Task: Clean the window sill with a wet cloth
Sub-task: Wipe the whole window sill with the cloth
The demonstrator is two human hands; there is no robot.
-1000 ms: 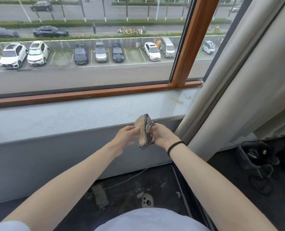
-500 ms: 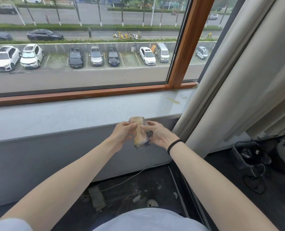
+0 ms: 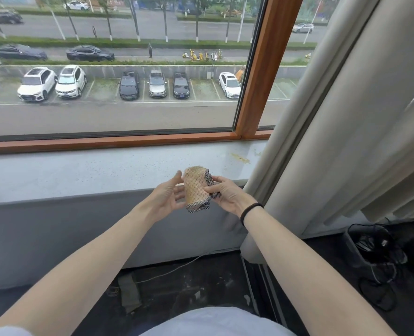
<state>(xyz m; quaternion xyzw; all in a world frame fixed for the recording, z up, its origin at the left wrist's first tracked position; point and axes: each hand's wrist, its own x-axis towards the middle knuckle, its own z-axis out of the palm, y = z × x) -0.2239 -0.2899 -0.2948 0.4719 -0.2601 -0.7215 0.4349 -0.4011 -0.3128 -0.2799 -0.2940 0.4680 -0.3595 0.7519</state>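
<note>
Fabric of a pale top (image 3: 213, 321) fills the bottom edge of the view. Two bare forearms reach forward from it over a dark floor (image 3: 177, 292), where a thin white cable (image 3: 172, 270) trails along the base of the wall. At the right, a black bin (image 3: 368, 253) stands on the floor with dark cords spilling out of it.

Further out, the two hands meet around the cloth (image 3: 196, 187). It is folded into a small tan pad with a dark checked border. The right hand (image 3: 227, 195), with a black band (image 3: 251, 212) on its wrist, pinches the cloth, thumb on the near face and fingers behind. The left hand (image 3: 167, 197) is spread and relaxed, palm turned toward the cloth's left edge and thumb raised. Its fingers lie right against that edge, but firm contact cannot be told.

The cloth is held in the air, seen against the front lip of the window sill (image 3: 80, 170) toward its right end. The sill is a pale grey speckled ledge with a yellowish stain (image 3: 240, 158) near the right corner. A beige curtain (image 3: 334, 141) hangs down over that end.

Behind the sill runs the wooden window frame (image 3: 128, 141). Through the glass are parked cars (image 3: 157, 87) in a row and a tree-lined road beyond.
</note>
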